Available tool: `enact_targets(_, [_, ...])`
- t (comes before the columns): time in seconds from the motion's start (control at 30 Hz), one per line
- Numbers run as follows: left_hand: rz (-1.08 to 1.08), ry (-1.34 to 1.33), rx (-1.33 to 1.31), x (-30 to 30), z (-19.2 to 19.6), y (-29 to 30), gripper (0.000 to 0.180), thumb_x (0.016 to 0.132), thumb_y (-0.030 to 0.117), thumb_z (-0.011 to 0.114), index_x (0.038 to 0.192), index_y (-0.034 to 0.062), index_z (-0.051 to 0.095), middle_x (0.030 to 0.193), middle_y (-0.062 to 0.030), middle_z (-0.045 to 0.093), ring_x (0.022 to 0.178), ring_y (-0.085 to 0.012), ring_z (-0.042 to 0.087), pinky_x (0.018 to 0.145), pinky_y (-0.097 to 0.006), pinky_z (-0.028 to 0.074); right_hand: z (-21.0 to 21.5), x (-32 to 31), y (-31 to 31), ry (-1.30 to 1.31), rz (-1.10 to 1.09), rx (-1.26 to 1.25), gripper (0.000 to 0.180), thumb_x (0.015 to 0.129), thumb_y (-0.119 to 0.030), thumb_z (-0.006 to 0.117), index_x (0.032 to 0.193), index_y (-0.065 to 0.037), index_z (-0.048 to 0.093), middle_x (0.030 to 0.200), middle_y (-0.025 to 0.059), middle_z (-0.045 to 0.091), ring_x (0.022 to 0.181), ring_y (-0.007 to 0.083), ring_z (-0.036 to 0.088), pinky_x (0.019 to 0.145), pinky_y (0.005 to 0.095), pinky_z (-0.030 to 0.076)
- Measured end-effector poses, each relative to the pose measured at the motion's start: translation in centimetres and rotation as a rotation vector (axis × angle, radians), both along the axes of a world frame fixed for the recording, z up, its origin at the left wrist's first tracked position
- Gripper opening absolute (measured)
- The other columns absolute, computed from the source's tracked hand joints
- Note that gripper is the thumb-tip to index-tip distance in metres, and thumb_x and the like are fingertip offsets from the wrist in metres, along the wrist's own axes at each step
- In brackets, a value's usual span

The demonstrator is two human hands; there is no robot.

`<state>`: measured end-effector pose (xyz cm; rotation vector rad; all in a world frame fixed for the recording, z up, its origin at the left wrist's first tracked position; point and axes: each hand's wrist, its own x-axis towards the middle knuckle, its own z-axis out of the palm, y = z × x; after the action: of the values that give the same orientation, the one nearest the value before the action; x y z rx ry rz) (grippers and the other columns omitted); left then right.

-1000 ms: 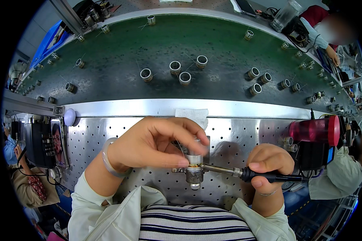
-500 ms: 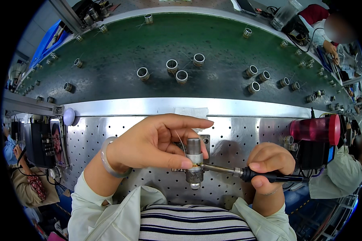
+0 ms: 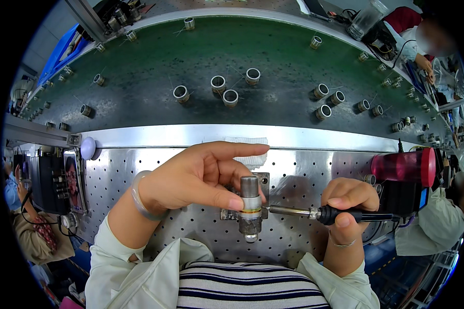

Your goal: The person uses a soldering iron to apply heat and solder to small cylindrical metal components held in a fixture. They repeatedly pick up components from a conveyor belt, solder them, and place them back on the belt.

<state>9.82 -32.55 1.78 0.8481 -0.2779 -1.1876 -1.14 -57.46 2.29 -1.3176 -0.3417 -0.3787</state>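
My left hand [image 3: 201, 175] pinches a small metal cylinder [image 3: 250, 203] with a brass band, thumb and fingers on its left side, the index finger stretched out above it. The cylinder stands upright in a small fixture on the perforated steel bench [image 3: 139, 175]. My right hand [image 3: 345, 203] grips the black handle of a soldering iron [image 3: 314, 212] held level, its metal tip touching the cylinder's right side at the brass band.
A green conveyor belt [image 3: 273, 62] behind the bench carries several metal rings [image 3: 231, 97]. A white cloth [image 3: 247, 149] lies at the bench's back edge, a red bottle [image 3: 404, 167] at the right. Other people sit at the far right and lower left.
My left hand has lifted its fingers off the cylinder's top, which now shows, and the index finger has straightened. The iron stays against the cylinder.
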Motion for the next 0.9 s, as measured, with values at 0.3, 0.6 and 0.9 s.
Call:
enact_targets(0.3, [0.060,-0.040,0.063,-0.71,0.08,-0.41,0.084,0.068,-0.003,0.076,0.140,-0.0030,0.033,0.097,-0.0157,0.065,0.087,-0.0161,0.064,0.075,-0.023,0.052,0.25,-0.44,-0.14,0.099,-0.002,-0.032,0.020,0.068,-0.001,0.074,0.083,0.006,0.063,0.068,0.0131,0.063,0.056,0.0188,0.057,0.053,0.0272,0.044])
enact_targets(0.6, [0.047,-0.040,0.044,-0.52,0.32,-0.58,0.083,0.070,-0.002,0.075,0.141,-0.0028,0.032,0.099,-0.0194,0.066,0.084,-0.0161,0.065,0.074,-0.022,0.051,-0.08,-0.23,-0.48,0.065,0.034,-0.031,0.020,0.067,0.000,0.073,0.083,0.007,0.063,0.067,0.0132,0.062,0.054,0.0188,0.057,0.052,0.0270,0.045])
enact_targets(0.9, [0.046,-0.050,0.053,-0.52,0.23,-0.72,0.085,0.070,-0.002,0.075,0.142,-0.0024,0.030,0.098,-0.0197,0.066,0.085,-0.0162,0.065,0.075,-0.022,0.050,-0.27,-0.03,-0.76,0.011,0.070,-0.020,0.023,0.065,0.002,0.073,0.085,0.007,0.063,0.066,0.0138,0.062,0.052,0.0200,0.056,0.050,0.0272,0.044])
